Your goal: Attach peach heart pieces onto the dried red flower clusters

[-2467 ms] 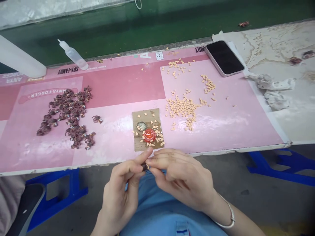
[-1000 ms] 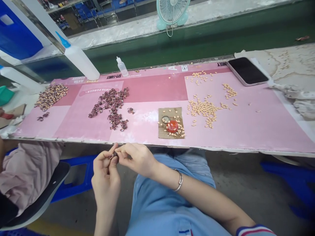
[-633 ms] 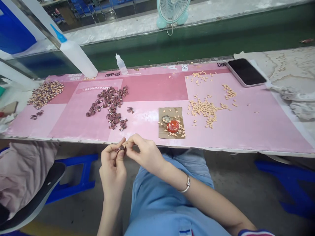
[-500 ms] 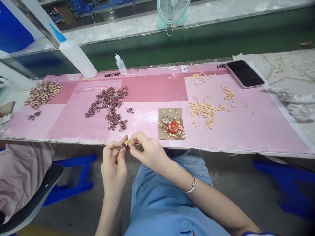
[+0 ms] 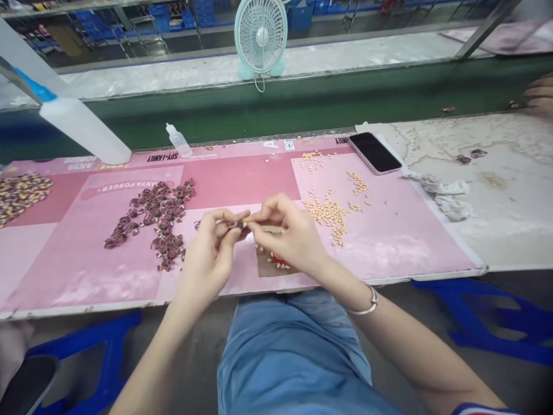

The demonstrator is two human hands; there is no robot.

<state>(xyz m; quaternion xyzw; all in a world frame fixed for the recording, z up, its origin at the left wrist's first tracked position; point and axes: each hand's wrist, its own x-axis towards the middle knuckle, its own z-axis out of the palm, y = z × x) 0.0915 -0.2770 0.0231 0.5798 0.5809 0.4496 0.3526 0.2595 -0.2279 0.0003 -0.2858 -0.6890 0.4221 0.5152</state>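
Note:
My left hand (image 5: pixel 213 248) pinches a small dark brown piece (image 5: pixel 240 225) between thumb and fingers, above the near side of the pink table. The fingertips of my right hand (image 5: pixel 291 236) are closed at the same piece, where a tiny pale yellow bit shows; they partly hide it. Below my right hand lies a brown card (image 5: pixel 265 268) with a red blob (image 5: pixel 279 261) and tan bits, mostly covered. To the left spreads a heap of dark brown pieces (image 5: pixel 162 207). Small tan pieces (image 5: pixel 328 213) lie scattered to the right.
A heap of dark-and-yellow pieces (image 5: pixel 23 196) lies far left. Along the back stand a large white bottle (image 5: pixel 86 129) with a blue nozzle, a small dropper bottle (image 5: pixel 178 141) and a phone (image 5: pixel 375 153). A fan (image 5: pixel 261 37) sits on the ledge. Another person's hand (image 5: pixel 540 95) shows at right.
Both hands have moved from the table's front edge forward over the table, still together at the dark piece. The view has swung right, bringing another person's hand into sight.

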